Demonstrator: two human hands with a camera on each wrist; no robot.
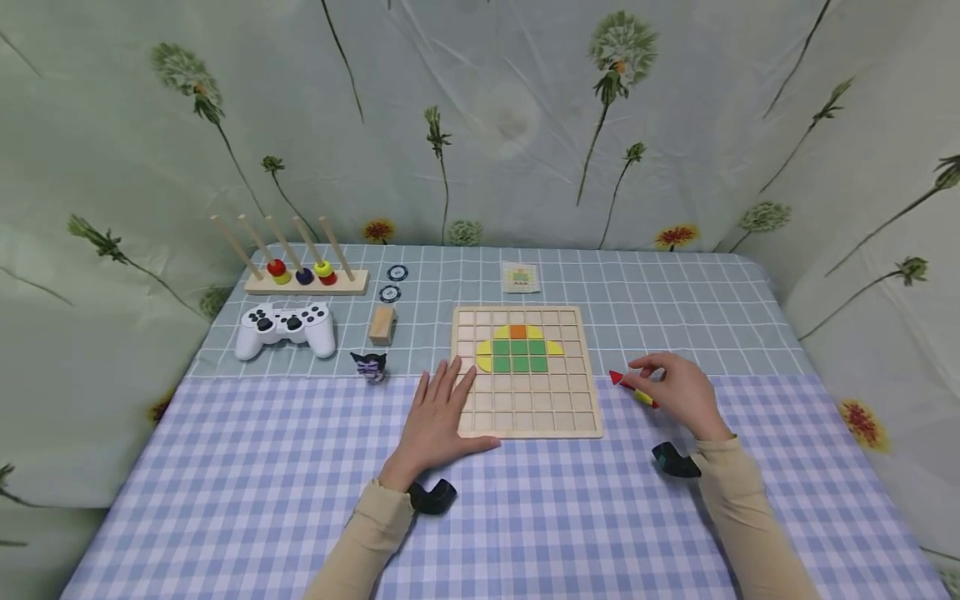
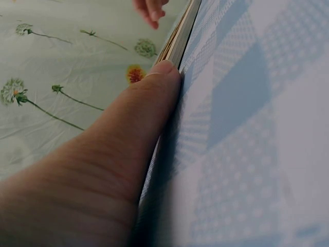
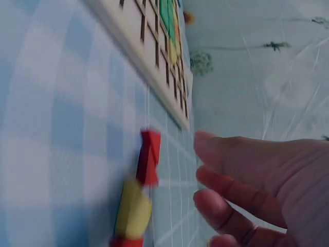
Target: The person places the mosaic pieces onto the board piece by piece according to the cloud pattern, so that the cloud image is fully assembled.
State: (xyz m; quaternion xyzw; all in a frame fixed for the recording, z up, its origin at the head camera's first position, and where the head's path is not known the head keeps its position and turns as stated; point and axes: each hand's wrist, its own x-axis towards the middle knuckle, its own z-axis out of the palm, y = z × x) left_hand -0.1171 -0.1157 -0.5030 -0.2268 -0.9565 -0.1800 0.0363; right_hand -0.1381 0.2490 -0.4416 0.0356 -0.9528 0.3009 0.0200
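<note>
My left hand (image 1: 435,417) lies with spread fingers over the left and front edges of a wooden grid board (image 1: 540,402). The thumb (image 2: 128,118) presses along its front edge. Green square tiles (image 1: 519,364), yellow curved tiles (image 1: 484,363) and an orange tile (image 1: 517,332) sit in the grid's upper cells. Right of the board, my right hand (image 1: 678,396) hovers by a few loose tiles, a red one (image 3: 149,157) and a yellow one (image 3: 133,211) among them. Its thumb and fingers are apart, and I see nothing between them.
A pattern card (image 1: 521,277) lies behind the board. To the left are a peg stand with beads (image 1: 345,285), a white game controller (image 1: 318,333), a wooden block (image 1: 382,326), two round chips (image 1: 390,293) and a small dark figurine (image 1: 371,367). A curtain (image 1: 495,183) closes the back.
</note>
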